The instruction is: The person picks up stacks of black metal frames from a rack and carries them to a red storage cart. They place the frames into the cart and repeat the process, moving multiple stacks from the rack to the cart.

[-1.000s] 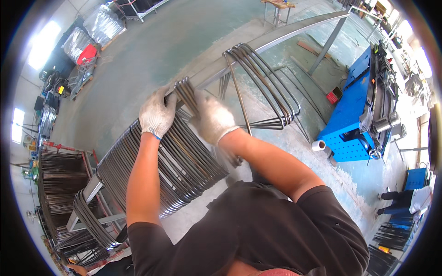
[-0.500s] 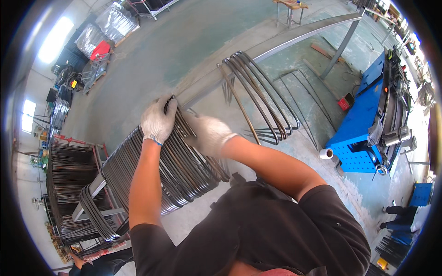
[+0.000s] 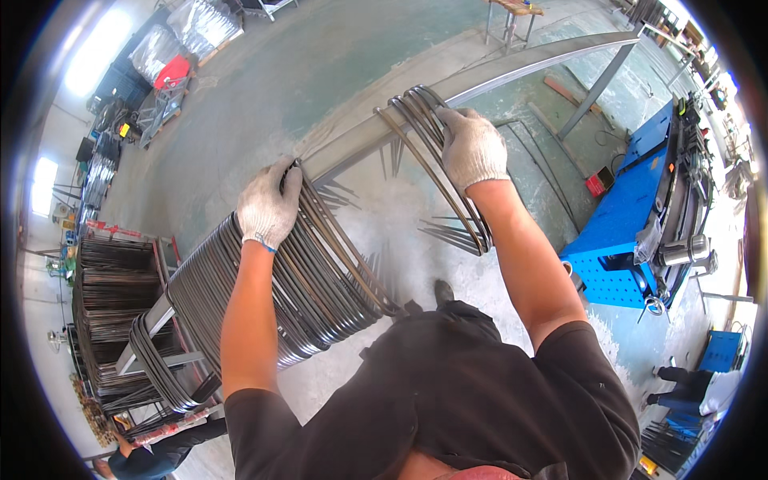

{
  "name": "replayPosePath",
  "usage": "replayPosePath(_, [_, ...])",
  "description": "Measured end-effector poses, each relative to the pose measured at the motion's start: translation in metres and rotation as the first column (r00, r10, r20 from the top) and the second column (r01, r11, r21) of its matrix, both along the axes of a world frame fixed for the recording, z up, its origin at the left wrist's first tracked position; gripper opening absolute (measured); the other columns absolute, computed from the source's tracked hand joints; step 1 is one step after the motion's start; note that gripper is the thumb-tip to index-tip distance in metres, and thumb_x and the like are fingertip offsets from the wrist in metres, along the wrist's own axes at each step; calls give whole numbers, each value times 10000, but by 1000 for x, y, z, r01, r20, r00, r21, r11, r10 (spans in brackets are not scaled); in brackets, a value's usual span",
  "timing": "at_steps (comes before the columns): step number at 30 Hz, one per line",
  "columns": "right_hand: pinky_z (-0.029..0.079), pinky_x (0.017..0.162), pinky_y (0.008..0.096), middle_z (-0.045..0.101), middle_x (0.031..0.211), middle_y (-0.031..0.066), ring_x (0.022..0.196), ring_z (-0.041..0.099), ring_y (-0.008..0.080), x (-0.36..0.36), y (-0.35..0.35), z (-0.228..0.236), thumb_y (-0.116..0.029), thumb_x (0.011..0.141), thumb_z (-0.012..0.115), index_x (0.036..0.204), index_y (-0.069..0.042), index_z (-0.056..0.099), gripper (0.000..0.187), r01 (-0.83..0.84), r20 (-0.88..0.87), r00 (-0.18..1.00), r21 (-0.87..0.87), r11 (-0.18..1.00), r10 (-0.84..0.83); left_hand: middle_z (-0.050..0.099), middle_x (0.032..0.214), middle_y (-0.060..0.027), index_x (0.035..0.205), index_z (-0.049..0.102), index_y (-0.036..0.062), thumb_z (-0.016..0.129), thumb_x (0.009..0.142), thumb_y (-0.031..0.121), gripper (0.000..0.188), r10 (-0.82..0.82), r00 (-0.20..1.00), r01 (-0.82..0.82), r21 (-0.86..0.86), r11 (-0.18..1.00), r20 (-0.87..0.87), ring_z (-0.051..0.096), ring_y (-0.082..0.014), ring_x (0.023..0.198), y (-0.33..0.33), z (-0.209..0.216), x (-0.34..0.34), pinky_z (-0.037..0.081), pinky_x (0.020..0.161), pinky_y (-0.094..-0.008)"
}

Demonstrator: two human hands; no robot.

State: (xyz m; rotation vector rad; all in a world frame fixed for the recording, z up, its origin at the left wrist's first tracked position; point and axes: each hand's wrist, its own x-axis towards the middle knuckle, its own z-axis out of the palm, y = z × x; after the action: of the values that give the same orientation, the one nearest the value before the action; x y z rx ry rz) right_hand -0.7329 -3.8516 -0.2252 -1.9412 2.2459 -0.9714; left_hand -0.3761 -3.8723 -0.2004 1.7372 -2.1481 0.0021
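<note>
Dark bent metal tubes (image 3: 216,276) hang side by side in a long, tight row over a grey metal beam (image 3: 349,152). At the row's right end my left hand (image 3: 269,200), in a white knit glove, is curled over the tube tops. Farther right on the beam hangs a smaller group of bent tubes (image 3: 420,132), apart from the long row. My right hand (image 3: 476,152), gloved too, closes round the right side of this group near its top. Its fingertips are partly hidden behind the tubes.
A blue perforated workbench (image 3: 612,260) with tools stands at the right. At the left is a rack (image 3: 116,304) stacked with dark rods. Wrapped bundles (image 3: 196,28) lie far left. Other people are at the lower left (image 3: 152,460) and lower right (image 3: 688,392).
My right hand has moved from the long row, beside my left hand, rightward to the smaller tube group. My left hand stays at the row's end. The view has shifted slightly.
</note>
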Motion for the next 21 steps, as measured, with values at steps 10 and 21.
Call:
replayPosePath(10, [601, 971, 526, 810, 1170, 175, 1067, 758, 436, -9, -17, -15, -199, 1010, 725, 1332, -170, 814, 336, -9, 53, 999, -23, 1000, 10, 787, 1247, -186, 1371, 775, 145, 624, 1104, 366, 378, -17, 1000, 16, -47, 999, -16, 738, -419, 1182, -1, -1, 2, 567, 1039, -496])
replayPosePath(21, [608, 958, 376, 845, 1190, 192, 1017, 801, 247, -14, -28, -18, -173, 1001, 788, 1432, -91, 769, 439, -208, 737, 670, 71, 976, 89, 782, 1238, -186, 1373, 773, 139, 621, 1107, 354, 374, -28, 999, 27, -36, 999, -21, 735, -417, 1175, -2, -2, 1, 566, 1028, -495])
